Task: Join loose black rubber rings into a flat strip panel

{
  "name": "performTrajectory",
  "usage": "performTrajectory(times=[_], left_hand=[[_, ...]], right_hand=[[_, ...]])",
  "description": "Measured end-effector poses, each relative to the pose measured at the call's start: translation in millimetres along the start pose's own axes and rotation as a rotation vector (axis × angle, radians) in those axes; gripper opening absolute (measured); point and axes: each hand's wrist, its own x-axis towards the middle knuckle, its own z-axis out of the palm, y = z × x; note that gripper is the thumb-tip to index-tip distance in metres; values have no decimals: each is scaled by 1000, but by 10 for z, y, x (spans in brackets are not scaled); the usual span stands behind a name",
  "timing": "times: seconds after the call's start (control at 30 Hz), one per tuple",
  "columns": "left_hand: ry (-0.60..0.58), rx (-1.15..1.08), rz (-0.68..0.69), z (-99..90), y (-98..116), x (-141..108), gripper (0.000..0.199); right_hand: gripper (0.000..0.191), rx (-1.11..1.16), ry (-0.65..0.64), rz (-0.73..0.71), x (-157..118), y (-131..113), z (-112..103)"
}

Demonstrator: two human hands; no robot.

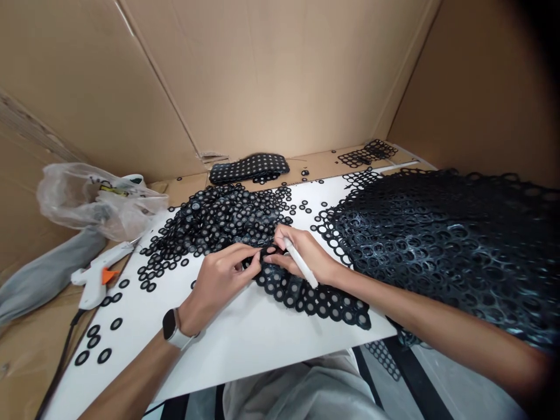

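My left hand [225, 268], with a watch [171, 328] on its wrist, pinches the upper left end of a black strip of joined rings [308, 303]. The strip slants down to the right over the white board [210, 356], with pale discs in its holes. My right hand [308, 251] is closed around a white pen-like tool [300, 262]. Its fingertips meet the same end of the strip, close to my left fingers. What lies between the fingertips is partly hidden. A heap of loose black rings [214, 219] lies just beyond my hands.
To the right spreads a big pile of black ring-mesh sheets [441, 245]. A white glue gun [98, 280] with an orange trigger lies left, near a clear plastic bag [109, 204]. Stacked disc-filled strips [249, 168] sit behind the heap. Cardboard walls [280, 76] enclose the back and sides.
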Motion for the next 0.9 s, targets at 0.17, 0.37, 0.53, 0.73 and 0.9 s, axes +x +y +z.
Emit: performTrajectory(times=[0.17,0.37,0.53,0.73,0.9], left_hand=[[16,2,-39,26,-16,-17,15],[42,37,-64,80,-31,-19,15],[56,80,-50,114,-48,17,16],[66,144,-19,113,-43,64,16],[78,207,8,112,-25,84,15]], right_hand=[[32,4,2,-3,11,-12,-4],[30,-38,21,-14,12,-17,-4],[26,-83,42,-45,29,-14,-9],[25,-117,64,-72,54,-57,-25],[27,-131,84,-80,62,-58,-16]])
